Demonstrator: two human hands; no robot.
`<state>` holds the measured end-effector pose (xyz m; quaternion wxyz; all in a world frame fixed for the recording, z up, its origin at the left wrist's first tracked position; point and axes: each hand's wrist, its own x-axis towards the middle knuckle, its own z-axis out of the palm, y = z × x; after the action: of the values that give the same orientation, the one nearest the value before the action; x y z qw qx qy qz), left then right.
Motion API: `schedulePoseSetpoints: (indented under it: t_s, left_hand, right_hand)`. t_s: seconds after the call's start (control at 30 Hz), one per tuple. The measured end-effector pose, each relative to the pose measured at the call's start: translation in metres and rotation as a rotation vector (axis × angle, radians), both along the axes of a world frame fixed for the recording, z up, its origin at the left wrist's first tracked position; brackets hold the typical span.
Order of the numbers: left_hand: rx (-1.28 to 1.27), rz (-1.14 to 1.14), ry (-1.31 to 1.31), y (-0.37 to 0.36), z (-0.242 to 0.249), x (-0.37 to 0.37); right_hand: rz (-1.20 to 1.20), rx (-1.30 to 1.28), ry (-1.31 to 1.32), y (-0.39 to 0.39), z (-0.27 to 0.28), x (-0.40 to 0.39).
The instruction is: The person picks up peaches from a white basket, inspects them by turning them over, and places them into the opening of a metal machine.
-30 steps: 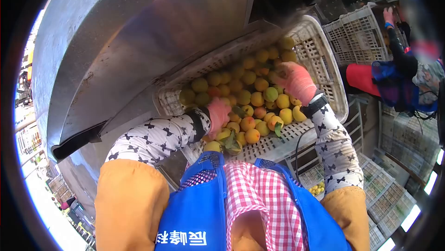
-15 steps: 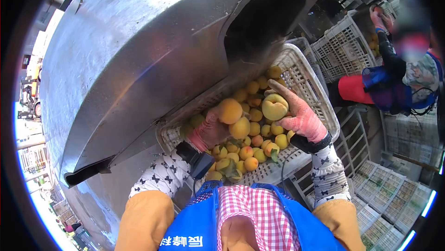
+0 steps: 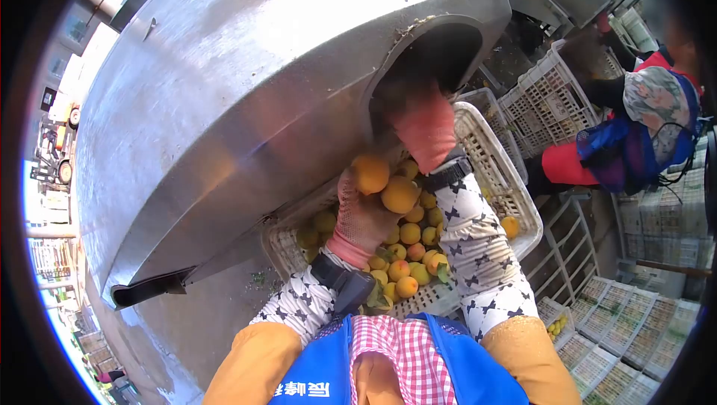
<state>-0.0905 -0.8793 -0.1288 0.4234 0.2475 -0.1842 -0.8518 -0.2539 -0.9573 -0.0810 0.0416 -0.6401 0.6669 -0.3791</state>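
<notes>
The feeding step is under way: the right hand [image 3: 426, 132] reaches into the steel machine's opening [image 3: 429, 54], its fingers hidden, while the left hand [image 3: 364, 218], fingers grasping two peaches [image 3: 385, 184] above the white crate [image 3: 497, 173], must lift to that opening next

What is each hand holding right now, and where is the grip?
The left hand cups two yellow fruits from below with its fingers. The right hand reaches into the machine's opening; its hold cannot be told.
</notes>
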Motion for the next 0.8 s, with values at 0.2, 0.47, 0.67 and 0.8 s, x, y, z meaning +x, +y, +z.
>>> schedulePoseSetpoints:
  t_s: [0.2, 0.47, 0.67, 0.8]
  left_hand:
    - [0.189, 0.097, 0.313, -0.003, 0.026, 0.003]
    - [0.016, 0.047, 0.177, -0.002, 0.041, -0.008]
    - [0.144, 0.039, 0.399, -0.007, 0.039, -0.009]
    - [0.016, 0.013, 0.131, -0.007, 0.021, -0.002]
  right_hand:
    - [0.164, 0.025, -0.449, 0.047, 0.048, -0.017]
    - [0.312, 0.254, -0.565, 0.110, 0.017, -0.016]
    - [0.238, 0.146, -0.270, 0.094, 0.037, -0.015]
    - [0.028, -0.013, -0.006, 0.014, 0.007, -0.008]
